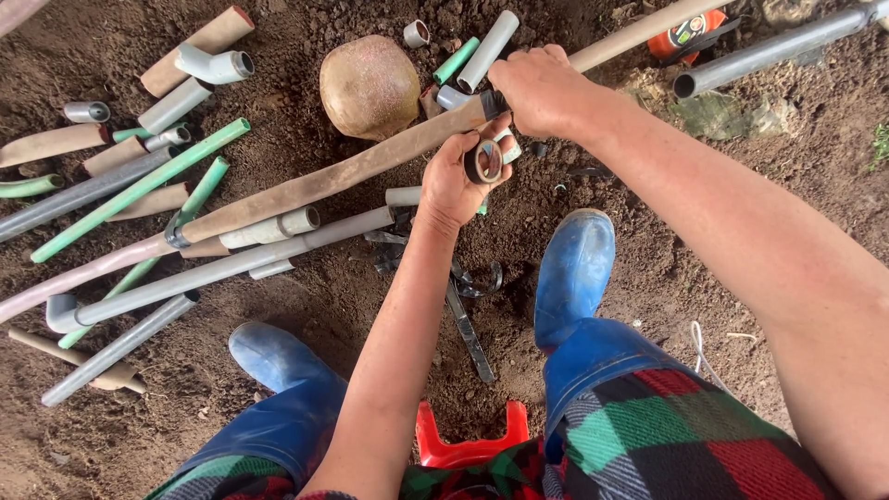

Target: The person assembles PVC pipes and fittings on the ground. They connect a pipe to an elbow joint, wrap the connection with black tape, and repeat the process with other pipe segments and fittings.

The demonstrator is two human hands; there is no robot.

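Left hand (451, 182) holds tape roll (483, 161) just below right hand (540, 91) gripping pipe (333, 176).

- Light looks like soft overcast daylight from where I'm watching, even across the whole frame, nothing dim.
- Shadows are faint: just a soft dark patch on the soil (519, 306) under the forearms, centre of the frame.
- No real glare, only a mild sheen on the blue boot (574, 264) and the grey pipe (778, 51) at the upper right.
- Focus is sharp in the middle; I can see the dirt crumbs clearly.
- Wide lens bends things at the edges, and the right arm at the lower right looks oversized and slightly soft.
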